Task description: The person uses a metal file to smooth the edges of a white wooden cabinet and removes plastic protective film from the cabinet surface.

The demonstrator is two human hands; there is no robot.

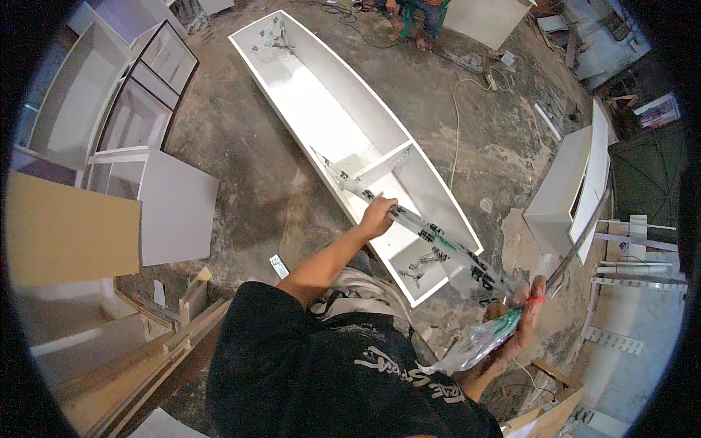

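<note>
Head view: left arm (325,263) extended forward, fingers (386,204) round plastic film (441,238).

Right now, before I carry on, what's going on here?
The left hand grips a long strip of clear printed plastic over an open white cabinet, while the right hand holds a bunched part of it beyond the cabinet's near end. The cabinet lies on the floor, open side up. Another person is partly visible past it.

dark lettering (483,277) on clear plastic (460,253), pale script (410,376) on shirt (292,358)
</note>
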